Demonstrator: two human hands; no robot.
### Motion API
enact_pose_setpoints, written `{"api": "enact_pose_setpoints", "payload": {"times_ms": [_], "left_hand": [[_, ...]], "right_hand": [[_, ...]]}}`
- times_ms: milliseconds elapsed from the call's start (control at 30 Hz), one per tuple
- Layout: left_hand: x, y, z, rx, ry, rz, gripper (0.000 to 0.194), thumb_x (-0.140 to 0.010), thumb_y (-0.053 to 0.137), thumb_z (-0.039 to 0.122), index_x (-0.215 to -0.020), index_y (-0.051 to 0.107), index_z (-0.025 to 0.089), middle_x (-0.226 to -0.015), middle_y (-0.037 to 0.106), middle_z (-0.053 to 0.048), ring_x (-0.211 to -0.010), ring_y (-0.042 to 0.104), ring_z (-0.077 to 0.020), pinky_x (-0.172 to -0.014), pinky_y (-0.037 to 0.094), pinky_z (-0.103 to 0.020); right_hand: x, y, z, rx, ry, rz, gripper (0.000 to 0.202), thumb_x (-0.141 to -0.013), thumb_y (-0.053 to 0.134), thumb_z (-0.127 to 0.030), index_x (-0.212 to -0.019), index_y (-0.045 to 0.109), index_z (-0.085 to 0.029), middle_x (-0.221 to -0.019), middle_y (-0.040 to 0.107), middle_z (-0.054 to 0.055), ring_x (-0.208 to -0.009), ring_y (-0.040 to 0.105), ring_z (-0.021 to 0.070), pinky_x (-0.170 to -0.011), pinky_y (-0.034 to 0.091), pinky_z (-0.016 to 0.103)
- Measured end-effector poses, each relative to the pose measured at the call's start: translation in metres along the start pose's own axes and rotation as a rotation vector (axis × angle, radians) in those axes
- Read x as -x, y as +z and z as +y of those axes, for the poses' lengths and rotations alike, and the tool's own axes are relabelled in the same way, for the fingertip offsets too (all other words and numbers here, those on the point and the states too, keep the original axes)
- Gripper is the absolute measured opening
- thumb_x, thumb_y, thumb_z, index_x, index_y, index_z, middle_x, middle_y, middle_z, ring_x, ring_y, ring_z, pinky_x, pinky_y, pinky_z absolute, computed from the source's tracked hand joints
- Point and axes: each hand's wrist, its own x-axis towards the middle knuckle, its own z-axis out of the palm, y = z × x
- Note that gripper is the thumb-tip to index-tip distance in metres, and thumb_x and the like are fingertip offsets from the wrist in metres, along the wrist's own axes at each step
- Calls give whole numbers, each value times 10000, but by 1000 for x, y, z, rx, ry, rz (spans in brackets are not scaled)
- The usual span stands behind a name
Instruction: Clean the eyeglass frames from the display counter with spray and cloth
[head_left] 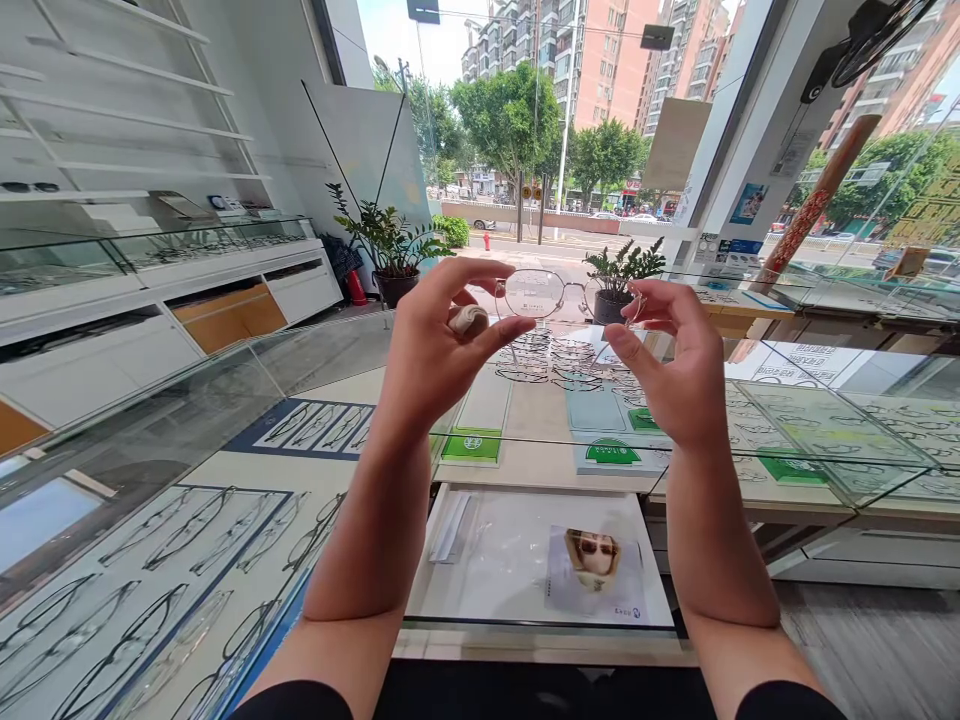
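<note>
A pair of thin-rimmed eyeglasses [534, 293] is held up in front of me above the glass counter. My left hand [435, 335] is closed on its left side, thumb below and index finger above the lens. Tucked in the curled fingers of that hand is a small beige rolled piece [469, 320], perhaps cloth; its kind is unclear. My right hand [679, 355] pinches the other end of the eyeglasses, with fingertips at the right rim. Faint printing shows on the left lens. The temples are hard to make out.
Rows of spectacle frames [525, 355] lie beyond my hands. More frames fill the display case [150, 540] at left. Below me is a pulled-out white drawer [495, 600] holding a printed card [596, 570]. Potted plants [394, 250] stand near the window.
</note>
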Motion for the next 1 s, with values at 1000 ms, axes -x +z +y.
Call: {"api": "enact_pose_setpoints", "payload": {"times_ms": [1000], "left_hand": [[-1, 2, -8, 20, 33, 16, 525, -853, 929, 655, -1222, 793, 306, -1068, 800, -53, -739, 636, -171, -648, 528, -347]], "right_hand": [[-1, -1, 0, 25, -4, -8, 406, -986, 811, -523, -1337, 706, -348, -1148, 790, 36, -1098, 759, 260, -1003, 635, 484]]}}
